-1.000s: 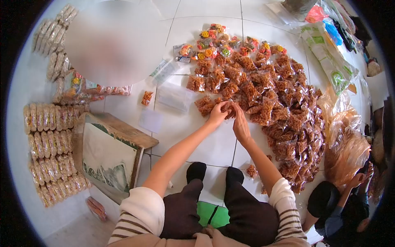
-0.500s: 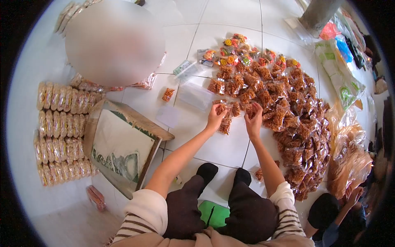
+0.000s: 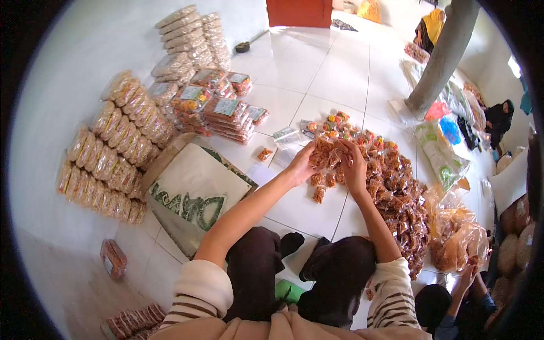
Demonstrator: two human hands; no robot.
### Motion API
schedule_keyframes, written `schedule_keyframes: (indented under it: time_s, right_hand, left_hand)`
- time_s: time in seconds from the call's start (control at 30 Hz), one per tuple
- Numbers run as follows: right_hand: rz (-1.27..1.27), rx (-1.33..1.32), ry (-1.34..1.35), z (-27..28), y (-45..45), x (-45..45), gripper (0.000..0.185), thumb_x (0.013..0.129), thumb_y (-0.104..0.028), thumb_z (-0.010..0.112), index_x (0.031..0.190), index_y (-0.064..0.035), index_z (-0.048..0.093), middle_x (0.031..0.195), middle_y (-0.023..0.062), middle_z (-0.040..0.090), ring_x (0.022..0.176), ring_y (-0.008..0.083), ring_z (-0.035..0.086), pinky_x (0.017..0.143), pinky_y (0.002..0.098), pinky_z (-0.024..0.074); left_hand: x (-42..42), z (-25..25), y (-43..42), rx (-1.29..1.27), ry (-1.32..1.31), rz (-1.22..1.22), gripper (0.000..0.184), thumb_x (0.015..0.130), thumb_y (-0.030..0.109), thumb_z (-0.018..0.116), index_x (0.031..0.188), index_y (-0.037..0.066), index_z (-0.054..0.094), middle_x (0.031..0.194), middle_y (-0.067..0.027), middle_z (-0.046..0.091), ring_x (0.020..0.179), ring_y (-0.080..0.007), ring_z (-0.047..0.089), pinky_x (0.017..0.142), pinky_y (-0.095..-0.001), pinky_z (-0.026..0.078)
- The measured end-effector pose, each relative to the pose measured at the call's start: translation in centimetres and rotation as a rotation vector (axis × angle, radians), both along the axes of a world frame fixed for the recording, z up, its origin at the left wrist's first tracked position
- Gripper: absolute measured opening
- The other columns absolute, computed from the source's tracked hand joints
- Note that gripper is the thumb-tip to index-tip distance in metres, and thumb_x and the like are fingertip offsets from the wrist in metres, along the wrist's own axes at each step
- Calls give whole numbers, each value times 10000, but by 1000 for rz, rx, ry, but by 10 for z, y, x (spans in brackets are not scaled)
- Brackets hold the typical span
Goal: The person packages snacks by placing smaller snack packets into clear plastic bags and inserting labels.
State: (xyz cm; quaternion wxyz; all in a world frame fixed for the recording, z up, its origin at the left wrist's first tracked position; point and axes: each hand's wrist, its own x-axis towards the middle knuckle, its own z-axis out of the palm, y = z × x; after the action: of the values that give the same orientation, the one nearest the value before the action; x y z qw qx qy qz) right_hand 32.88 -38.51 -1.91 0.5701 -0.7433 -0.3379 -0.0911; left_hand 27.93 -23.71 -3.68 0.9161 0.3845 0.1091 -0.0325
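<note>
My left hand (image 3: 302,165) is closed on a clear packet of brown snacks (image 3: 322,152), raised above the floor. Close beside it, my right hand (image 3: 354,169) has its fingers bent around the right side of the packets; whether it grips the same packet or another one is hard to make out. Below the hands lie a few small snack packets (image 3: 319,195) on the white tiles. A large heap of similar packets (image 3: 391,195) spreads to the right, with colourful packets (image 3: 339,120) at its far end.
A wooden box-like stand (image 3: 187,187) is at my left, before stacked long snack packs (image 3: 102,192). Labelled packs (image 3: 226,110) are piled further back. A grey pillar (image 3: 445,62) and an orange-tinted plastic bag (image 3: 456,241) stand right. Another person's hand (image 3: 467,277) is lower right.
My view has tilted up, showing more of the room. Both hands, earlier down at the packets on the floor, are now raised together with snack packets between them.
</note>
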Motion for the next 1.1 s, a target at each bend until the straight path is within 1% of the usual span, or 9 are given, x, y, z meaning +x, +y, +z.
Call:
schedule_keyframes:
  time_s: [0.13,0.23,0.43,0.53,0.67,0.9,0.97,1.03,1.1]
  right_hand:
    - [-11,8,-511,58,27,-37,344,658,114,529,968,-35,535,1048,93,548,1008,279,475,847,359,403]
    - [61,-54,-667,67,57,-62,305,642,116,518,915,-19,542,1027,90,551,1006,299,462,861,373,393]
    - [432,10,-611,55,103,-124,448,612,83,523,1045,-13,462,1054,132,499,1017,343,433,871,402,376]
    - [516,-7,-479,52,118,-156,532,616,39,619,1117,-28,451,1135,153,411,1047,337,400,887,412,366]
    - [606,-9,-434,28,144,-168,475,591,-26,703,1023,-65,509,1125,135,428,1020,314,435,818,387,427]
    - [620,-3,-255,-3,178,-196,338,628,7,664,924,-39,507,1071,135,475,978,300,500,783,362,451]
    - [606,15,-241,-16,190,-198,316,644,10,646,924,-35,505,1043,136,486,921,286,521,780,340,450]
    - [394,63,-32,-46,202,-200,321,647,21,644,930,-31,501,1005,139,497,859,281,529,769,318,448]
    - [279,61,150,-67,208,-213,280,675,22,637,916,-26,503,960,116,512,816,236,531,756,296,443]
  left_hand:
    - [-31,26,24,-64,10,83,342,921,334,299,1045,85,498,945,-45,576,857,-149,548,747,-304,462]
    - [-55,37,46,-204,-86,84,323,910,365,332,1008,121,519,871,-18,553,783,-132,522,714,-289,453]
    - [-141,60,75,-81,-218,230,476,883,508,239,1057,120,455,898,-27,508,837,-160,514,753,-356,450]
    - [-184,53,102,30,-137,173,529,835,574,303,1155,155,340,974,-32,477,884,-191,507,749,-336,446]
    - [-223,51,114,107,-37,198,588,781,644,345,1185,220,297,1035,-55,480,943,-192,489,803,-327,399]
    - [-272,27,153,329,173,64,695,763,696,275,1295,260,177,1153,-99,467,1032,-219,464,870,-343,342]
    - [-280,11,173,375,268,110,675,772,670,321,1268,214,274,1202,-121,445,1049,-233,460,888,-344,329]
    - [-289,-41,214,1077,502,23,573,782,561,472,1183,157,410,1180,-129,461,1040,-261,461,893,-357,324]
    - [-316,-89,236,1273,452,-5,501,752,489,550,1105,145,465,1112,-116,481,989,-261,473,864,-342,344]
